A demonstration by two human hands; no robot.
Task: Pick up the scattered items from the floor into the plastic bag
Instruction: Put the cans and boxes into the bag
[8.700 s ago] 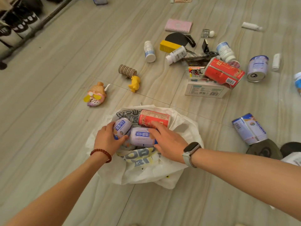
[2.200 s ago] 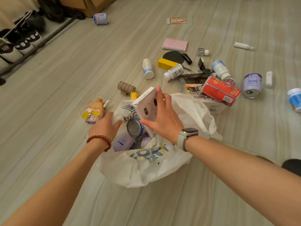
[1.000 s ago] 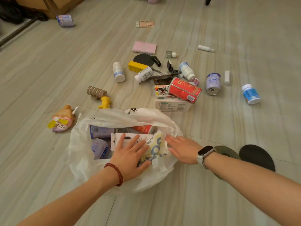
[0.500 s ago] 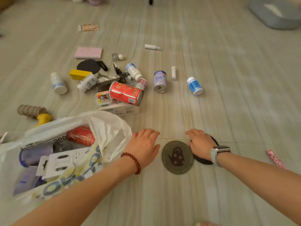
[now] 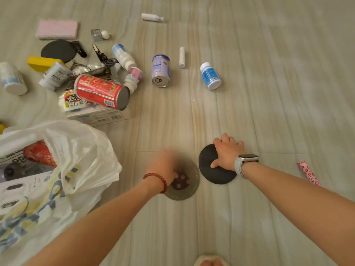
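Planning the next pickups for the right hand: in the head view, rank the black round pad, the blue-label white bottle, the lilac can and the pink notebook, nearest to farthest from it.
From the right hand:
1. Black round pad, under the hand.
2. Blue-label white bottle, ahead.
3. Lilac can, ahead-left.
4. Pink notebook, far left.

Floor (image 5: 269, 93): the whole view is filled by pale grey-beige tiles, marked with long wavy streaks like wood grain.
Joint (image 5: 278, 153): 1 thin dark line is seen running left to right across the tiles.
Light: soft and even; only faint shadows are cast.
Walls, furniture, windows: not shown.
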